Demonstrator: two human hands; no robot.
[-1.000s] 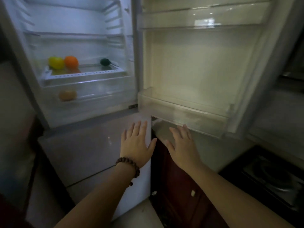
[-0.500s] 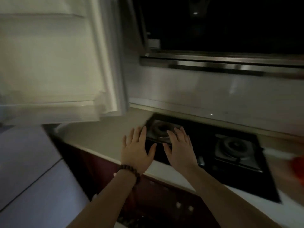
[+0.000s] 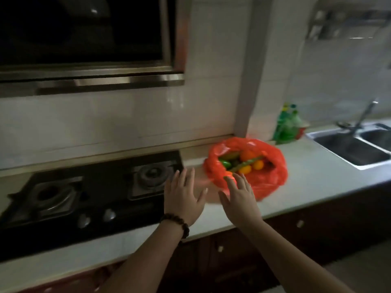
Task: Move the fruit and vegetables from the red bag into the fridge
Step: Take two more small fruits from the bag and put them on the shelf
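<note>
A red plastic bag (image 3: 268, 176) lies open on the white counter (image 3: 313, 176), right of the stove. Inside it I see an orange (image 3: 248, 155), small yellow-orange fruits (image 3: 245, 169), and green vegetables (image 3: 225, 163). My right hand (image 3: 240, 197) is held out with fingers spread, its fingertips just at the bag's near-left edge, holding nothing. My left hand (image 3: 183, 197), with a bead bracelet on the wrist, hovers flat and empty over the counter left of the bag. The fridge is out of view.
A black two-burner gas stove (image 3: 88, 193) fills the counter's left part, under a range hood (image 3: 91, 79). A green bottle (image 3: 287, 125) stands against the wall behind the bag. A steel sink (image 3: 349, 149) with a tap is at the right.
The view has swung right from the open fridge, past the stove, to the counter with the red bag. Both hands stay open and empty, and the right one has reached the bag's edge.
</note>
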